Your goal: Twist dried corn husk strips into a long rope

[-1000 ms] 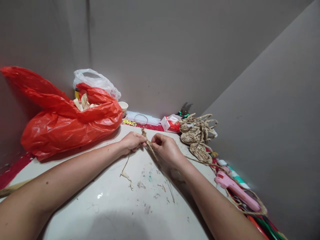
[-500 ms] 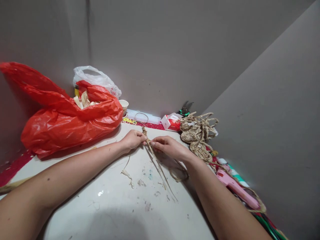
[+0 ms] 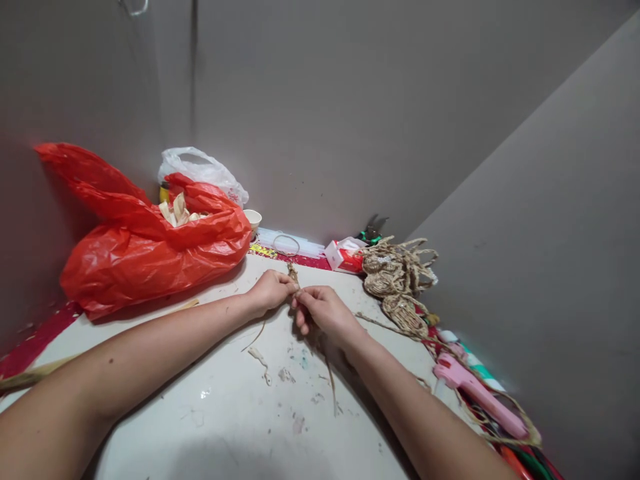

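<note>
Over the white desk, both hands meet at a thin straw braid. The right hand has curled in closer than before, and the loose strands now hang straighter. Left hand fingers are pinched shut on the braid; right fingers pinch it too. No writing can be read.

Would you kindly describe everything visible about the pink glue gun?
The pink glue gun looks like plastic, with a long barrel and a short handle stub. It lies on its side at the table's right edge, nozzle end toward the table's middle. Straw cord loops over its far end. Neither hand touches it.
</note>
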Motion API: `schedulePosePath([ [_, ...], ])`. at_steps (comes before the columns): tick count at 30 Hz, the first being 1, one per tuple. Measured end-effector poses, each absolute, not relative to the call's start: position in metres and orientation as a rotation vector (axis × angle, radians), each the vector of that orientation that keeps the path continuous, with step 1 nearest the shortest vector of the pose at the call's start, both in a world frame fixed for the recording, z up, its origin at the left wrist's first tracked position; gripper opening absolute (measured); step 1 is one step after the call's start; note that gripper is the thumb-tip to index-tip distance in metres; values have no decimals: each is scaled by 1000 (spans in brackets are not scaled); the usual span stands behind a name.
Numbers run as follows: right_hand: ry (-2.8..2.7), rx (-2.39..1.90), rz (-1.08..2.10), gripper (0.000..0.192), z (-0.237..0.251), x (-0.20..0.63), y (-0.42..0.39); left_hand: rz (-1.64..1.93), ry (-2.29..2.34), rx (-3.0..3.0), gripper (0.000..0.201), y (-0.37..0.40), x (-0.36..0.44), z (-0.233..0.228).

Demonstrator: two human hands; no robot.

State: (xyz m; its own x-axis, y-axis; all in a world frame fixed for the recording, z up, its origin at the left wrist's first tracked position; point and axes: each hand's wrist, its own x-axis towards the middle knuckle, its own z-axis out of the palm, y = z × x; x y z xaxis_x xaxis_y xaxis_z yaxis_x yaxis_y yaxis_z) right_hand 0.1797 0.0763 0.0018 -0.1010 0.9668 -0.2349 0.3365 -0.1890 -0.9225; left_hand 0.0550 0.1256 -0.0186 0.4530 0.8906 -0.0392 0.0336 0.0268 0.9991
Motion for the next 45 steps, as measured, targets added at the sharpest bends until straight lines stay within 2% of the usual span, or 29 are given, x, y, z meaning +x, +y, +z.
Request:
schedulePosePath([
  [5, -1482, -1576, 1128, 17, -11, 166, 76, 745, 894, 1195, 20, 124, 57, -16],
  [9, -1462, -1511, 1191, 20, -9, 160, 72, 790, 943, 1121, 14, 125, 58, -15],
  [13, -1673, -1507, 1263, 28, 15, 171, 66, 822, 983, 1022, 11, 126, 57, -6],
  [15, -1660, -1544, 1106, 33, 30, 183, 67, 810, 959, 950, 9, 128, 55, -1],
  [17, -1565, -1556, 820, 34, 38, 194, 73, 766, 945, 912, 5, 130, 53, 2],
  [19, -1498, -1544, 722, 32, 36, 199, 80, 722, 929, 901, 4, 133, 51, 3],
  [25, -1307, -1456, 1397, 27, 8, 188, 92, 703, 837, 893, 11, 136, 52, -5],
  [27, -1253, -1451, 1446, 26, 6, 186, 92, 721, 833, 899, 11, 135, 53, -7],
  [34, -1315, -1616, 1280, 29, 6, 186, 91, 767, 946, 996, 14, 128, 54, -4],
  [39, -1272, -1479, 1657, 31, 3, 196, 95, 876, 864, 1138, 15, 128, 58, -12],
  [45, -1122, -1241, 1960, 17, 1, 206, 101, 966, 872, 1532, 11, 131, 59, -21],
])
